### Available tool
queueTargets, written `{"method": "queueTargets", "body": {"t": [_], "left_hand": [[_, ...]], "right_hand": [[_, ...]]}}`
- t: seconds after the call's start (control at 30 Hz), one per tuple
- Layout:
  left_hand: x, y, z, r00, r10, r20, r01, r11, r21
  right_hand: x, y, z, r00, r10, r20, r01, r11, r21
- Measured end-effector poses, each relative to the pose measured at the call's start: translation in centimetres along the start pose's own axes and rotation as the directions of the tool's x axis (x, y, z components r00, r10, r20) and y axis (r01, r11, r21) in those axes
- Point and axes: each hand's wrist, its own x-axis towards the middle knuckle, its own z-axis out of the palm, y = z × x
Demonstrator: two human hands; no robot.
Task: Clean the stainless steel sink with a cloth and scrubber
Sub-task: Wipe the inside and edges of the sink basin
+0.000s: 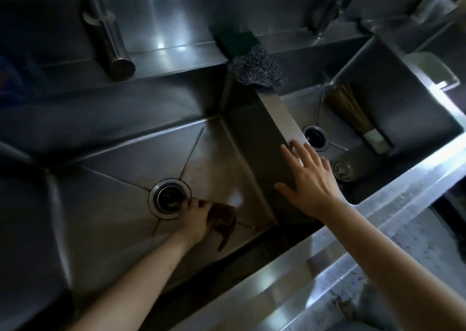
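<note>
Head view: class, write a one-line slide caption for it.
Left hand wipes a brown cloth beside the drain while right hand rests open on the sink divider.

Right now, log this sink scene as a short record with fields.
left hand: grips brown cloth on left basin floor, beside drain
right hand: fingers spread, over divider between basins
steel wool scrubber: on divider's far end, untouched
green sponge: behind scrubber on back ledge
right basin: holds a brush and a rolled item
</note>
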Motion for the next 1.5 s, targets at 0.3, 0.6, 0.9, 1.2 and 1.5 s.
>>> {"method": "queueTargets", "body": {"t": [0.3,0.6,0.9,1.2,1.5], "left_hand": [[-0.1,4.0,1.7,0.967,0.242,-0.082,-0.245,0.969,-0.03],[1.4,7.4,2.6,0.969,0.238,0.058,-0.233,0.969,-0.082],[0.2,9.2,3.2,0.994,0.102,-0.043,-0.107,0.988,-0.115],[2.7,8.6,3.7,0.968,0.251,-0.006,-0.251,0.968,0.017],[1.8,7.1,3.0,0.947,0.315,-0.071,-0.313,0.949,0.029]], "right_hand": [[-0.9,1.7,1.6,0.996,-0.09,0.012,0.091,0.993,-0.074],[-0.6,3.2,2.0,0.987,-0.156,-0.025,0.154,0.985,-0.071],[3.3,2.5,0.7,0.983,-0.16,-0.089,0.165,0.985,0.055],[4.5,2.2,1.1,0.982,-0.154,-0.113,0.165,0.981,0.105],[4.5,2.3,0.9,0.981,-0.167,-0.1,0.178,0.978,0.11]]}}
